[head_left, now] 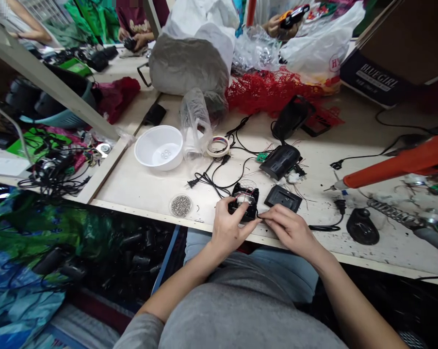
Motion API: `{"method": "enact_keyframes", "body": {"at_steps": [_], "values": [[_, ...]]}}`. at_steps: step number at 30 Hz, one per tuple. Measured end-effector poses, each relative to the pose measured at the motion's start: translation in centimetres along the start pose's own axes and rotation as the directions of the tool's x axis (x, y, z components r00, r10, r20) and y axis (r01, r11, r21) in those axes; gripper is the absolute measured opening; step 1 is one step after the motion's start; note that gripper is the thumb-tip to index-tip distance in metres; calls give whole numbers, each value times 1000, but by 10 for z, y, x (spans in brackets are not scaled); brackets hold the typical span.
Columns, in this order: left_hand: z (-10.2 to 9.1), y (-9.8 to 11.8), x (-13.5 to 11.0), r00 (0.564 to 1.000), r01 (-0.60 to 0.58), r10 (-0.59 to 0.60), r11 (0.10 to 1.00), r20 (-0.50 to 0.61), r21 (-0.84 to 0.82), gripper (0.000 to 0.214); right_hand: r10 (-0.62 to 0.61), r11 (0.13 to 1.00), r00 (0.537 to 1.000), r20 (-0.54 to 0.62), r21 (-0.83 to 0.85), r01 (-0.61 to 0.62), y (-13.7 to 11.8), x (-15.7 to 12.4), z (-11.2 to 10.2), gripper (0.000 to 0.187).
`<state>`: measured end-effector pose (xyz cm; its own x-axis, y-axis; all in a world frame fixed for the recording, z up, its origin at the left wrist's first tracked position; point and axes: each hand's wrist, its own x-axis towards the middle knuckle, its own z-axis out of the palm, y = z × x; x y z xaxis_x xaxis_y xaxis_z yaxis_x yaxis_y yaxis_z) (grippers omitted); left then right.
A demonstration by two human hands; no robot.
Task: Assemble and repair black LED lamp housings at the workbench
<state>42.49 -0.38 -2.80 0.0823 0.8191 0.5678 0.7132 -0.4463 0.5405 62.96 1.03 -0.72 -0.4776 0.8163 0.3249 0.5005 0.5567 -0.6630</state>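
Note:
My left hand (230, 224) grips a black plastic housing (250, 213) with thin wires and a pale part inside it, near the table's front edge. At the housing's right side, my right hand (289, 227) pinches a black cord (262, 218) between thumb and fingertips. Just behind the right hand lies a flat black plastic cover (283, 198). Farther back rest a black rounded casing (280, 161) and a small green circuit board (262, 156). A round dish of small metal screws (181, 205) stands left of my left hand.
A white plastic bowl (159, 148) and a tape roll (218, 146) stand at centre left. From the right reaches an orange electric screwdriver (389, 165). Black power cords (215, 182) trail across the table. A dark cardboard box (371, 72) and white bags (189, 63) are behind. Other people's hands (140, 41) work opposite.

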Motion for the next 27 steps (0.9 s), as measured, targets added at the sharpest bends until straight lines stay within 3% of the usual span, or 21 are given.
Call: {"method": "enact_keyframes", "body": {"at_steps": [4, 7, 11, 15, 19, 22, 27], "values": [[0, 4, 5, 998, -33, 33, 999, -45, 16, 28, 26, 1000, 1000, -12, 12, -26, -2, 8, 0, 17], [1, 5, 7, 996, -47, 50, 998, -74, 34, 26, 88, 996, 985, -151, -4, -90, -2, 19, 3, 19], [3, 5, 6, 996, -58, 62, 997, -66, 49, 27, 233, 970, 920, -314, 8, -242, 1, 37, 11, 13], [5, 4, 3, 999, -6, 7, 1000, -46, 25, 35, 292, 956, 919, -265, 76, -282, 2, 52, 21, 11], [8, 1, 4, 984, 67, -72, 997, -163, -38, 55, 304, 953, 918, -256, 71, -296, 0, 55, 27, 14], [8, -2, 8, 972, 81, -92, 995, -216, -61, 61, 273, 961, 924, -268, 41, -272, 1, 53, 29, 14], [8, -4, 13, 974, 100, -116, 991, -195, -93, 66, 201, 974, 948, -245, -50, -220, 3, 52, 27, 16]]}}
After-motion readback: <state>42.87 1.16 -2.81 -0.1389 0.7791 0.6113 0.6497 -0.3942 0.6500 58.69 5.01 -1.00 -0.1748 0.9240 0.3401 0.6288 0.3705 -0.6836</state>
